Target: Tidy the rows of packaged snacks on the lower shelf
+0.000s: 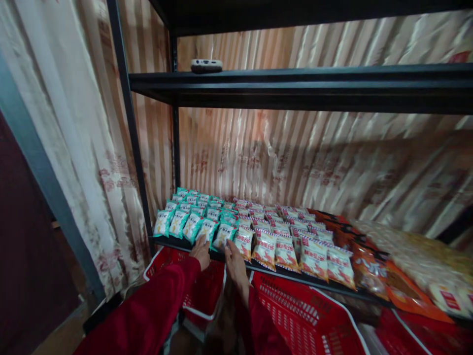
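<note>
My left hand point(200, 253) reaches to the shelf's front edge, its fingers stretched out against the lower part of a teal-and-white snack bag point(207, 230). Just to its right, my right hand point(235, 265) has its fingers extended at the lower right corner of another teal snack bag point(224, 235). Neither hand visibly wraps round a bag. More teal bags point(161, 223) stand in rows to the left and behind. White-and-orange snack bags point(265, 249) begin right beside my right hand.
Below the shelf are a red basket point(220, 301) and a larger red basket point(347, 315). Orange snack packs point(369, 266) and clear bags point(421, 254) lie farther right. A phone-like object point(206, 66) rests on the upper shelf point(295, 76). A dark upright post point(129, 113) stands at left.
</note>
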The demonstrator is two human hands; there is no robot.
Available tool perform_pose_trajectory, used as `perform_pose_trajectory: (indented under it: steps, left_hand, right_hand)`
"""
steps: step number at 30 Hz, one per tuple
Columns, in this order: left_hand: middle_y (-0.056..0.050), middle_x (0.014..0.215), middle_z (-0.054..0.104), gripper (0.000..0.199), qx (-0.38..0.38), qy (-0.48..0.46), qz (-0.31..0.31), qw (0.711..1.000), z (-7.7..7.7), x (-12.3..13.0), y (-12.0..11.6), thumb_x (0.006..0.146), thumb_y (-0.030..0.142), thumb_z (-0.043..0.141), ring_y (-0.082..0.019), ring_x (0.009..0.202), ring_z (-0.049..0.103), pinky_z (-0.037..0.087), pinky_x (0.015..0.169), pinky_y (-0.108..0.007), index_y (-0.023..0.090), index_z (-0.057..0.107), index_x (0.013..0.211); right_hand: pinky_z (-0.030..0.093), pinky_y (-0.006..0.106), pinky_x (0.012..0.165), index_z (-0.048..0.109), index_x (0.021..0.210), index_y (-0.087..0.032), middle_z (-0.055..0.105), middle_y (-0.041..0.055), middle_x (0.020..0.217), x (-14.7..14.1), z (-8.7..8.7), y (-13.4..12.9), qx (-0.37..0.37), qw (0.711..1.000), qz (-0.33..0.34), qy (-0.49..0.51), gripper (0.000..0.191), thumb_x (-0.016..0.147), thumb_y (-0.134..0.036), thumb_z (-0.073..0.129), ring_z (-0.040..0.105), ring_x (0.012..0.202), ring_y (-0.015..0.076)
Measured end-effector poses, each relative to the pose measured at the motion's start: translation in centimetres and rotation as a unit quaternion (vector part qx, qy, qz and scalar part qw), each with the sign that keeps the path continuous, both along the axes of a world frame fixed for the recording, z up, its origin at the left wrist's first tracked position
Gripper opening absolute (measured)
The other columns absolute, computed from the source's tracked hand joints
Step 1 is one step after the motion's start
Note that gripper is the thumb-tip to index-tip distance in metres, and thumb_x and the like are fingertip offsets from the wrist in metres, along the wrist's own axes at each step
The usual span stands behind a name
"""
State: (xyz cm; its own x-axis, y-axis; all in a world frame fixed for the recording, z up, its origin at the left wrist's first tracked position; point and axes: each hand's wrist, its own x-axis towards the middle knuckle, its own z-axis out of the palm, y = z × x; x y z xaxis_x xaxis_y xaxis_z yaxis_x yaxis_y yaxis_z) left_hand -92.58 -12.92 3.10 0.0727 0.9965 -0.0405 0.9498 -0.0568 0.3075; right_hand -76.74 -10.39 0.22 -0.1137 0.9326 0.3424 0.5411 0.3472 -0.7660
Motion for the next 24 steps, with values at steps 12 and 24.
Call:
perform_pose_trajectory:
  steps: [12,24]
  left_hand:
    - [-0.016,0.155,0.009,0.067,0.024,-0.057,-0.080,0.995,-2.3,-2.1,0.7,0.074,0.013,0.044,-0.026,0.142,0.005,0.014,0.116,-0.036,0.002,0.033,0.139]
    - [-0.015,0.152,0.020,0.056,0.010,-0.062,-0.065,0.996,-3.5,-0.2,2.7,0.073,0.004,0.039,-0.024,0.140,0.014,0.029,0.110,-0.039,0.008,0.053,0.127]
  right_hand:
    - [0.028,0.043,0.112,0.055,0.124,-0.009,0.049,0.0165,0.135,-1.8,-1.0,1.9,-0.019,0.997,-0.037,-0.071,0.067,0.087,-0.055,0.023,0.041,0.130,0.0250]
    - [0.041,0.040,0.103,0.064,0.117,-0.021,0.056,0.0101,0.129,0.8,4.9,2.6,-0.006,0.984,0.025,-0.175,0.052,0.079,-0.054,0.050,0.049,0.123,0.0279]
